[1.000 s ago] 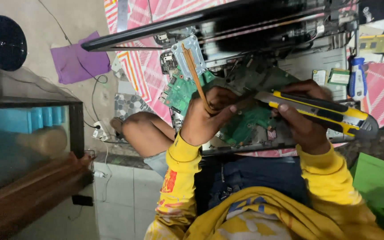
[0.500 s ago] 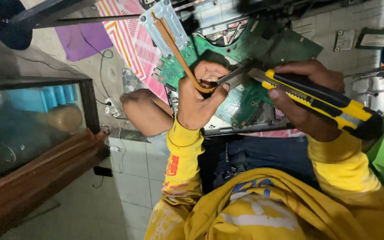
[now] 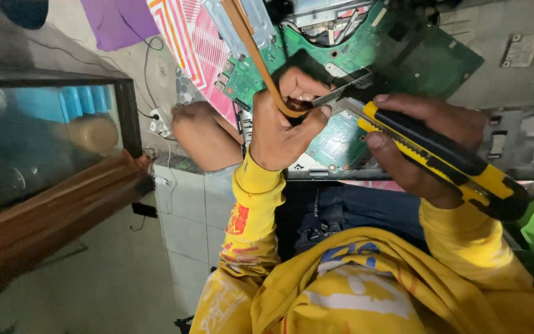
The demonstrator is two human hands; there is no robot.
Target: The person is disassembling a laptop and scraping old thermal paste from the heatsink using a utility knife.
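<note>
Left hand [image 3: 279, 127] closed, pinching an orange flat ribbon cable [image 3: 251, 43] just above the green circuit board [image 3: 397, 52]. Right hand [image 3: 428, 145] grips a yellow-and-black utility knife [image 3: 446, 158], blade tip touching the cable at the left fingertips [image 3: 322, 112].

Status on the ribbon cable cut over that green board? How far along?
Done: the casing is open, the green circuit board bared. In hand: the left hand pinches the brown flat ribbon cable at its looped end, while the right hand holds a yellow-and-black utility knife, blade out and against the strip at the fingertips. Left: the strip looks whole, running up to a metal bracket; no cut shows yet.
</note>
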